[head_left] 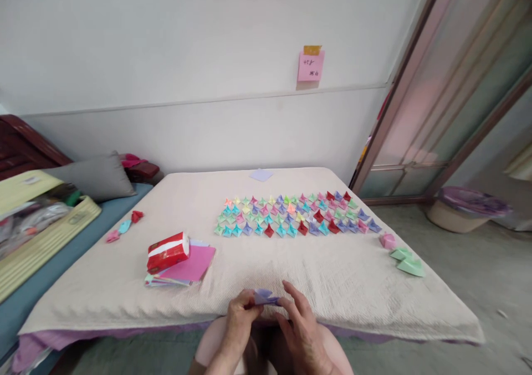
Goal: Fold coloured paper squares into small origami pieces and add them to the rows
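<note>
Just above my knees, at the near edge of the table, I hold a small purple folded paper (264, 296). My left hand (241, 315) is closed on its left end, thumb and fingers pinching it. At the right end, a fingertip of my right hand (300, 317) touches the paper while its thumb and other fingers are spread apart. Beyond my hands, several rows of small folded paper shapes (286, 214) in many colours stand on the cream cloth. A stack of coloured paper sheets (199, 262) lies to the left, partly under a red and white tissue pack (168, 252).
A cream-covered table (249, 258) spans the view. Green folded papers (409, 262) and a pink folded piece (388, 241) lie at its right edge. A purple sheet (261, 174) rests at the back. A lined bin (465, 209) stands right; a grey cushion (97, 175) sits left.
</note>
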Available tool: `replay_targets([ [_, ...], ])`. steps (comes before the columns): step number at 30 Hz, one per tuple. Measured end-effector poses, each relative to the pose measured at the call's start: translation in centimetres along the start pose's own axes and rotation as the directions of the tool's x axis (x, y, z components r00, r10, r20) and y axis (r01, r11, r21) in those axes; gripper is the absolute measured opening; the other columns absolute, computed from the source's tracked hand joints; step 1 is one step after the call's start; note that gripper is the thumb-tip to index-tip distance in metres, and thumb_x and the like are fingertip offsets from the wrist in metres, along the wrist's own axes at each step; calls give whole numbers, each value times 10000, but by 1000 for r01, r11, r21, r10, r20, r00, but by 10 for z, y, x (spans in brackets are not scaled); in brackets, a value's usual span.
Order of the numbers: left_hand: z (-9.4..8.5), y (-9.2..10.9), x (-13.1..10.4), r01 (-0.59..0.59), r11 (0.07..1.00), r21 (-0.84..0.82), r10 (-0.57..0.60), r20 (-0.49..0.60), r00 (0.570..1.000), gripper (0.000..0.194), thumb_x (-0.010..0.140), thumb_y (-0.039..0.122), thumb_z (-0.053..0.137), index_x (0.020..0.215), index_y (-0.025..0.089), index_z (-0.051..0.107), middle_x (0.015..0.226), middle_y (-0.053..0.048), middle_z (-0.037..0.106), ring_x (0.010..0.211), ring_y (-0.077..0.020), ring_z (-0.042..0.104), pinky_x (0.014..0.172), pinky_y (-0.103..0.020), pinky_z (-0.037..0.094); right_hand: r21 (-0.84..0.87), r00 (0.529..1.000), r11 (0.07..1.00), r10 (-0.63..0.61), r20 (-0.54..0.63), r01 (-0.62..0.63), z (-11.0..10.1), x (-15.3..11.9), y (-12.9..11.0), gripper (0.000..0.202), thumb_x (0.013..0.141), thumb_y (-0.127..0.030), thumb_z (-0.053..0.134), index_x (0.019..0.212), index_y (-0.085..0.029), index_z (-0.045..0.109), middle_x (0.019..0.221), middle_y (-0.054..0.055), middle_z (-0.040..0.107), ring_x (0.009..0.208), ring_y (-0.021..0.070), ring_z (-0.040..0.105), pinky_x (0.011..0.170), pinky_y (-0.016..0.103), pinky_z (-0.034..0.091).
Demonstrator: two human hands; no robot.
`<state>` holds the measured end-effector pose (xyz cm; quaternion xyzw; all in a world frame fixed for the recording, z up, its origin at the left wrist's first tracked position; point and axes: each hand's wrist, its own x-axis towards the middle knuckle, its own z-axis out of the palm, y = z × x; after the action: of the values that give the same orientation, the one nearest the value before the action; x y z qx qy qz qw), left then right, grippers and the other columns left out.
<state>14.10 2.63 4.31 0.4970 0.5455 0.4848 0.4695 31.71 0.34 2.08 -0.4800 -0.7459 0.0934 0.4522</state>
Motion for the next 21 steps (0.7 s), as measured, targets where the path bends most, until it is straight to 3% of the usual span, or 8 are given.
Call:
replay_targets([
  [4, 1, 0, 1, -18, 1000, 15, 18, 19, 1000, 123, 601, 89, 623, 559, 186, 684, 604, 18, 616, 647, -181, 541, 638, -271, 400, -21, 1000, 1000, -10, 15, 10, -2, 2, -3, 371, 849, -63, 505, 1140, -281, 582, 1373, 128, 528, 1200, 301, 563, 919, 484, 561],
  [8, 3, 2, -1, -32, 999, 27, 31, 52, 998, 120, 614, 95, 624, 555, 187, 673, 673, -1, 645, 703, -191, 569, 684, -275, 422, 105, 997, 993, 55, 50, -60, -1, 2, -2, 324, 871, -99, 524, 1114, -292, 618, 1367, 127, 540, 1196, 319, 550, 943, 526, 518],
  [14, 7, 8, -7, -8, 999, 52, 0, 159, 987, 83, 703, 133, 638, 700, 170, 712, 712, -7, 650, 705, -188, 588, 659, -258, 436, 227, 981, 955, 172, 95, -189, -2, 8, 6, 186, 903, -172, 497, 844, -261, 649, 1201, 112, 604, 1092, 300, 569, 904, 478, 497],
  [16, 7, 8, -8, -8, 998, 57, -4, 195, 981, 96, 769, 226, 651, 743, 164, 719, 734, -12, 648, 717, -187, 584, 668, -257, 432, 272, 967, 931, 214, 136, -244, -2, 12, 7, 176, 889, -185, 505, 776, -240, 628, 1045, 103, 612, 978, 275, 583, 841, 427, 500],
  [21, 3, 6, -13, 38, 998, 54, -47, 186, 981, 457, 846, 574, 557, 649, 174, 658, 676, -4, 593, 683, -183, 533, 666, -272, 419, 389, 903, 827, 297, 310, -405, -4, 21, 4, 193, 839, -229, 563, 648, -219, 541, 744, 14, 533, 731, 201, 531, 683, 321, 439],
])
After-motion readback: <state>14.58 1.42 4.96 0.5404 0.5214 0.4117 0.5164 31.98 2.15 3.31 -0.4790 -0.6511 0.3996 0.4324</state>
